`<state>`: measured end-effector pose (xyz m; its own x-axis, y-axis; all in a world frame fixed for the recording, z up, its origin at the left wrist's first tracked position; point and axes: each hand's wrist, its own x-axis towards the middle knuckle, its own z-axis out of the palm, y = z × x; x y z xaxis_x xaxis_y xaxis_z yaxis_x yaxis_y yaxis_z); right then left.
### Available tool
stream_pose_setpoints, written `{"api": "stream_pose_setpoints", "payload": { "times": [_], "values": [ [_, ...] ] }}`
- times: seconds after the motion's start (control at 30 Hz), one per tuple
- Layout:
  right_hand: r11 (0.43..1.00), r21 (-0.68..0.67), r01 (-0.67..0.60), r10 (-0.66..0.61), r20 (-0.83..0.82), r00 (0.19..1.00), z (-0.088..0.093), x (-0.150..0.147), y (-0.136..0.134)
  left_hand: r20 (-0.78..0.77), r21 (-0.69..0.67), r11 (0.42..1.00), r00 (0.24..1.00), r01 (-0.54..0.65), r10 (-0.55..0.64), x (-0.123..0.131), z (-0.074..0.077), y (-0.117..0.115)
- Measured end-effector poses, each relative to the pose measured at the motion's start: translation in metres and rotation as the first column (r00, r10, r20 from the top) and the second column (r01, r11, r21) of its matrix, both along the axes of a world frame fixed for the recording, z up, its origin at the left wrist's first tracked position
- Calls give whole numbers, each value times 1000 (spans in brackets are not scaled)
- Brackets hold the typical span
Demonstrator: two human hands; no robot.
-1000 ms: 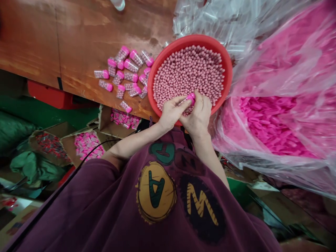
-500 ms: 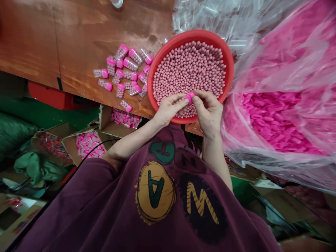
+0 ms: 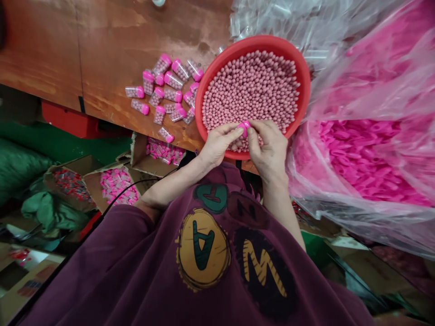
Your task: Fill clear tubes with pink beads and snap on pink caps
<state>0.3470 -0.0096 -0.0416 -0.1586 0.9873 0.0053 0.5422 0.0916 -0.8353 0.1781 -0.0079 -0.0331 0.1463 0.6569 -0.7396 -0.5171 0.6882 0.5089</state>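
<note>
My left hand [image 3: 219, 141] and my right hand [image 3: 270, 147] meet over the near rim of a red basin [image 3: 201, 97]. Between their fingertips is a bright pink cap [image 3: 244, 128], pinched from both sides. Whether a clear tube is joined to it is hidden by my fingers. Small dull-pink beads [image 3: 251, 88] fill the basin below the hands. To the left of the basin, several clear little bottles [image 3: 173, 80] with pink caps and beads inside lie scattered on the wooden table [image 3: 112, 50].
A large plastic bag [image 3: 306, 172] of bright pink pieces [image 3: 367, 158] stands at the right. Clear empty tubes [image 3: 268, 20] lie in a heap behind the basin. Below the table's front edge, cardboard boxes [image 3: 139, 156] hold small pink and red items.
The whole view has shifted slightly, so the basin and bottles sit a little further right. Both hands keep their pinch on the pink cap, with the right fingers curled slightly differently.
</note>
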Motion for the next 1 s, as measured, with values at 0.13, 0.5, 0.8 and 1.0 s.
{"api": "stream_pose_setpoints", "payload": {
  "times": [0.13, 0.5, 0.8, 1.0],
  "values": [
    [995, -29, -90, 95, 244, 965, -2, -14, -13, -68, -66, 997, 997, -47, 43, 4, 1, 1],
    [997, -24, -78, 82, 372, 925, -39, -19, -18, -114, -70, 997, 993, -37, 28, 11, -10, 0],
    [1000, 2, -31, 27, 426, 904, -56, -24, -22, -132, -86, 996, 991, 13, -24, 20, -10, 9],
    [988, -7, -152, 152, 154, 976, -58, -36, -19, -558, 241, 943, 827, 231, -60, -26, -31, 20]
  ]
}}
